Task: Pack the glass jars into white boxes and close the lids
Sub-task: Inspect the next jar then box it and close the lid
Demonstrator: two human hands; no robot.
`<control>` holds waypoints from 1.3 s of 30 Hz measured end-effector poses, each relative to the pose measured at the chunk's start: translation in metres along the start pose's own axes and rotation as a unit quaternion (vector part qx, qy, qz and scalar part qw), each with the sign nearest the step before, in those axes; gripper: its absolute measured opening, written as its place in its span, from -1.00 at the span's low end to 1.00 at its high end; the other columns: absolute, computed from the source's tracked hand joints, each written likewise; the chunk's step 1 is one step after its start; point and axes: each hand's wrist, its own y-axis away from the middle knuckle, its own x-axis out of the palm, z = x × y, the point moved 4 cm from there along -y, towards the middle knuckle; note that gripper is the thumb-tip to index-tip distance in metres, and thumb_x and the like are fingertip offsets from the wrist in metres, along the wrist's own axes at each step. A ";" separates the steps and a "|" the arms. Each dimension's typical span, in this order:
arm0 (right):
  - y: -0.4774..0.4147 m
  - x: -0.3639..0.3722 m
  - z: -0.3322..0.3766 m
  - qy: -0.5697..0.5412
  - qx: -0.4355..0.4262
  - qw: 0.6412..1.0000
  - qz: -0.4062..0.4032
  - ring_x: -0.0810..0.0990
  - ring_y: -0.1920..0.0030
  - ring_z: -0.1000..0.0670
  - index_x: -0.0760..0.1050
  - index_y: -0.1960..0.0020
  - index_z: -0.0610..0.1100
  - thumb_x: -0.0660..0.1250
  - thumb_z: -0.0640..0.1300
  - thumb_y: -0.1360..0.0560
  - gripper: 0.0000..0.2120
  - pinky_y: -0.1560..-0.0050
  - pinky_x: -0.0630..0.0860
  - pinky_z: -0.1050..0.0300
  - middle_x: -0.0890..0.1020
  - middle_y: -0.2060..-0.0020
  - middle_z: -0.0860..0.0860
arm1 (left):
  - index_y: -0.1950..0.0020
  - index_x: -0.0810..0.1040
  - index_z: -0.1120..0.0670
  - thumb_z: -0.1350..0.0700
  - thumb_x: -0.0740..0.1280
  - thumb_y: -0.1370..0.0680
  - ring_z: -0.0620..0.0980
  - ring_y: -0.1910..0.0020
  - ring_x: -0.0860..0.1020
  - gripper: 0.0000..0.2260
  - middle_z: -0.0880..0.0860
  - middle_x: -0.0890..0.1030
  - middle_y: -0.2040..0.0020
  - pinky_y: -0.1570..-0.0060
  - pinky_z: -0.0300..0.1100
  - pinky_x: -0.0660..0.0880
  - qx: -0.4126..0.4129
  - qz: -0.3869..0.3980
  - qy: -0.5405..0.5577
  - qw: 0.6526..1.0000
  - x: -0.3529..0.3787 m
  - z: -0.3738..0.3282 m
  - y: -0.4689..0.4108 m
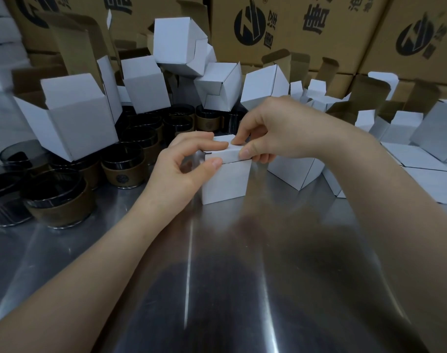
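Now both my hands are on one small white cardboard box (226, 183), which stands upright on the shiny steel table (242, 263), centre, just in front of me. My left hand (184, 161) comes in from the left. Its forefinger lies along the top of the folded-over lid (223, 146) and its thumb presses the lid's front flap, so it pinches that corner. My right hand (268, 131) arches over from the right, thumb on top of the lid, fingers curled round its right front edge, gripping it. I cannot tell what is inside.

To the left stand dark glass jars with brown bands (57, 197). I count at least nine, and more are hidden. Five open white boxes (74, 118) are piled on and behind them. One closed white box (296, 171) sits just right of mine, with a heap further right that I cannot count. Behind everything, brown cartons (319, 34) show three round black logos.
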 end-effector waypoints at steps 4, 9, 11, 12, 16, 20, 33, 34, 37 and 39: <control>0.001 0.000 0.001 0.010 0.003 1.000 0.004 0.69 0.31 0.06 0.65 -0.04 -0.07 0.49 -0.11 -0.45 -0.82 0.20 0.67 0.11 0.70 0.28 0.01 | -0.04 0.60 -0.11 0.25 0.41 -0.50 -0.25 -0.28 0.44 -0.73 0.00 0.51 -0.28 -0.19 -0.40 0.41 -0.001 0.009 0.003 1.000 -0.001 0.000 -0.001; 0.001 0.000 0.003 0.019 0.008 1.000 -0.001 0.69 0.33 0.08 0.65 -0.04 -0.07 0.51 -0.10 -0.44 -0.81 0.22 0.66 0.18 0.69 0.29 0.02 | -0.02 0.60 -0.13 0.24 0.43 -0.49 -0.32 -0.26 0.42 -0.74 -0.04 0.51 -0.27 -0.14 -0.50 0.35 0.008 0.015 -0.021 1.000 -0.003 0.002 -0.001; 0.002 0.001 0.004 0.020 0.013 1.000 0.004 0.68 0.33 0.08 0.66 -0.05 -0.07 0.51 -0.09 -0.43 -0.79 0.23 0.66 0.18 0.70 0.28 0.01 | -0.02 0.60 -0.13 0.22 0.45 -0.47 -0.36 -0.25 0.41 -0.74 -0.07 0.50 -0.27 -0.18 -0.49 0.34 0.007 0.019 -0.034 0.999 -0.003 0.003 -0.001; 0.002 0.001 0.005 0.019 0.017 1.000 0.007 0.68 0.33 0.08 0.66 -0.05 -0.07 0.52 -0.09 -0.43 -0.79 0.22 0.66 0.17 0.70 0.28 0.01 | -0.01 0.60 -0.13 0.21 0.47 -0.46 -0.37 -0.25 0.40 -0.74 -0.07 0.50 -0.27 -0.20 -0.48 0.33 0.007 0.020 -0.040 0.999 -0.003 0.004 0.000; 0.003 0.003 0.006 0.026 0.028 0.999 0.018 0.68 0.33 0.10 0.66 -0.05 -0.05 0.50 -0.08 -0.45 -0.81 0.20 0.67 0.16 0.69 0.31 0.03 | 0.01 0.60 -0.12 0.23 0.49 -0.43 -0.32 -0.30 0.38 -0.72 -0.07 0.48 -0.29 -0.32 -0.22 0.38 0.001 0.024 -0.054 0.998 -0.002 0.005 0.000; 0.006 0.003 0.011 0.060 0.034 0.997 0.026 0.67 0.33 0.11 0.67 -0.08 -0.03 0.47 -0.04 -0.48 -0.81 0.12 0.66 0.13 0.68 0.31 0.08 | 0.03 0.61 -0.09 0.25 0.48 -0.45 -0.33 -0.30 0.38 -0.75 -0.08 0.47 -0.29 -0.36 -0.13 0.38 0.000 0.026 -0.059 0.998 0.000 0.004 0.001; 0.021 0.022 0.051 0.324 0.023 0.945 0.041 0.30 0.42 0.01 0.23 0.36 -0.13 0.32 -0.12 -0.52 -0.63 0.43 0.14 0.16 0.31 0.41 -0.02 | 0.09 0.59 -0.11 0.27 0.43 -0.50 -0.05 -0.34 0.41 -0.75 -0.01 0.47 -0.26 -0.37 0.14 0.34 0.019 0.023 -0.053 0.998 0.004 0.004 0.001; 0.022 0.023 0.055 0.337 0.023 0.941 0.035 0.29 0.42 0.02 0.20 0.36 -0.12 0.31 -0.14 -0.53 -0.62 0.44 0.14 0.16 0.31 0.40 -0.02 | 0.11 0.57 -0.12 0.28 0.42 -0.50 -0.02 -0.35 0.41 -0.73 0.01 0.48 -0.27 -0.36 0.16 0.34 0.022 0.023 -0.053 0.998 0.004 0.004 0.000; 0.021 0.027 0.059 0.354 0.024 0.935 0.014 0.26 0.41 0.02 0.16 0.34 -0.12 0.29 -0.15 -0.55 -0.61 0.43 0.13 0.17 0.29 0.36 -0.01 | 0.11 0.57 -0.14 0.29 0.41 -0.51 0.02 -0.36 0.42 -0.71 0.04 0.48 -0.29 -0.36 0.18 0.33 0.021 0.022 -0.048 0.998 0.004 0.006 -0.001; 0.020 0.027 0.058 0.350 0.025 0.936 -0.006 0.24 0.41 0.02 0.12 0.33 -0.10 0.29 -0.13 -0.56 -0.59 0.43 0.13 0.16 0.27 0.36 -0.01 | 0.09 0.59 -0.13 0.28 0.40 -0.52 0.01 -0.39 0.40 -0.73 0.03 0.47 -0.33 -0.38 0.17 0.32 0.018 0.022 -0.048 0.998 0.003 0.007 -0.001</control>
